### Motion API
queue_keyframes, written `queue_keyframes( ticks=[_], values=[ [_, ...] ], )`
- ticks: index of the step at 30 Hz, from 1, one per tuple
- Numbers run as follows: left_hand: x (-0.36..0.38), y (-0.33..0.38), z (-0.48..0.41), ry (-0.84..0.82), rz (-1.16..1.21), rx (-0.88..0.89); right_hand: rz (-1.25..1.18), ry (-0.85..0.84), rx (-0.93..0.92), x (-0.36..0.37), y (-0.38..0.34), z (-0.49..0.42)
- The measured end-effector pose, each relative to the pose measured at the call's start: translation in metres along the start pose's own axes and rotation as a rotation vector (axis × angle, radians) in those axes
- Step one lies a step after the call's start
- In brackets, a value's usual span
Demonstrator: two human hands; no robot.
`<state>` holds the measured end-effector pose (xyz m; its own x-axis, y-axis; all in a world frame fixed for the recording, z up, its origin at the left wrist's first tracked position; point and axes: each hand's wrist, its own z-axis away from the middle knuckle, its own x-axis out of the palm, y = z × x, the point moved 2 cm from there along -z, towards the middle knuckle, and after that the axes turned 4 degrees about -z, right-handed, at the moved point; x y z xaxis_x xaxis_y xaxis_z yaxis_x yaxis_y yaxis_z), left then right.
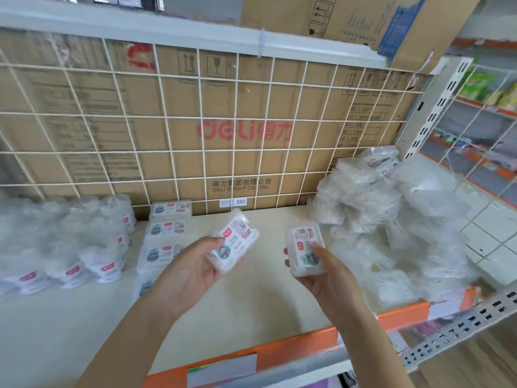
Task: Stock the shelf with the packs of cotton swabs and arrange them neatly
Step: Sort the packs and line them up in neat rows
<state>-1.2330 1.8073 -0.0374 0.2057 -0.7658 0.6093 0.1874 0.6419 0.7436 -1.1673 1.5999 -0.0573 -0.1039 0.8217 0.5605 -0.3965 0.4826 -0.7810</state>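
Nearest the camera runs the orange front rail (293, 343) of the shelf (251, 298), and two bare forearms reach over it. The left hand (193, 264) is turned palm up and cradles one flat pack of cotton swabs (235, 242). Its fingers curl under the pack and its thumb sits at the near edge, so the grip is narrow and closed round the box. The pack tilts away to the right, label up.

The right hand (327, 273) grips a second pack (306, 247), the thumb lying across the printed face and the fingertips wrapped round the far left side. This pack is more upright. The two packs are apart, both lifted clear of the cream shelf board.

Beyond the left hand a row of stocked packs (167, 228) lies flat on the shelf, lined front to back. To its left stand stacked round tubs (98, 247) with red labels, blurred. On the right a loose heap of packs (391, 219) in clear wrap spreads to the shelf corner.

Farthest back stands a white wire grid (195, 121), with a brown cardboard carton (246, 163) printed in red behind it.
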Motion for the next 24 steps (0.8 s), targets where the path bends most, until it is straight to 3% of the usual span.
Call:
queue_keyframes(
  ticks=[3, 10, 19, 24],
  values=[
    [-0.015, 0.005, 0.014, 0.029, -0.075, 0.012, 0.058, 0.059, -0.031, 0.012, 0.014, 0.011],
    [-0.047, 0.015, 0.053, 0.018, -0.372, 0.082, 0.022, -0.005, -0.108, 0.049, 0.053, 0.044],
    [-0.06, 0.017, 0.069, 0.078, -0.355, 0.189, -0.086, -0.152, -0.213, 0.089, 0.084, 0.067],
    [-0.064, 0.013, 0.083, 0.033, -0.347, 0.193, 0.22, -0.106, -0.389, 0.109, 0.1, 0.071]
  ],
)
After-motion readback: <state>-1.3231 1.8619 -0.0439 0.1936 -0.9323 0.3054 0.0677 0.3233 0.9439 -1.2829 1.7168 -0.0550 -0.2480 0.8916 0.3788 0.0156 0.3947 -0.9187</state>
